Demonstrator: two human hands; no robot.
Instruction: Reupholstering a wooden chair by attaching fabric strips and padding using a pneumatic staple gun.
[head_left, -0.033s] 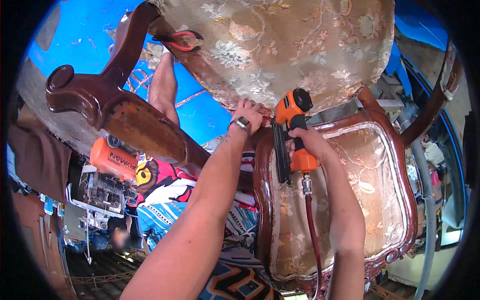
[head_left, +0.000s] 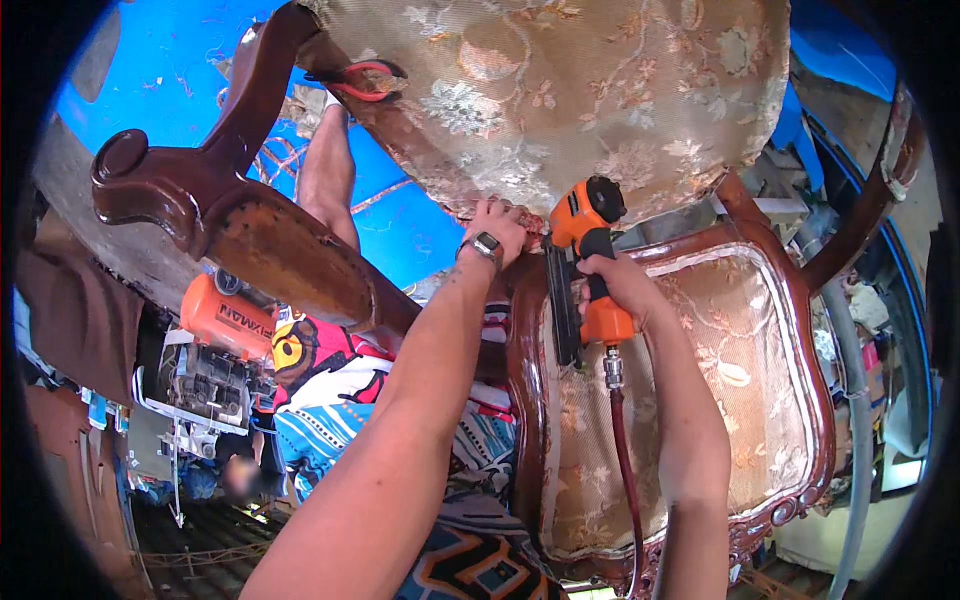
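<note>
In my right hand [head_left: 622, 284] is an orange and black air staple gun [head_left: 597, 240], my fingers wrapped round its grip. A dark red hose [head_left: 622, 450] runs down from the metal coupling at its base. The gun's nose is close to the near edge of the chair seat [head_left: 560, 110], covered in beige floral fabric. My left hand [head_left: 497, 230], with a watch on the wrist, presses curled fingers onto the fabric at that edge, just left of the gun. The fingertips are partly hidden. Below the gun stands the chair's carved wooden backrest [head_left: 822, 400], with a matching floral panel.
Red-handled pliers [head_left: 372, 84] lie on the seat's left edge. A curved wooden armrest [head_left: 290, 250] juts out at left, another [head_left: 870, 200] at right. Beyond are a blue sheet [head_left: 395, 220], an orange cylinder [head_left: 228, 318] and a grey pipe [head_left: 855, 440]. My bare leg [head_left: 328, 170] shows behind the left armrest.
</note>
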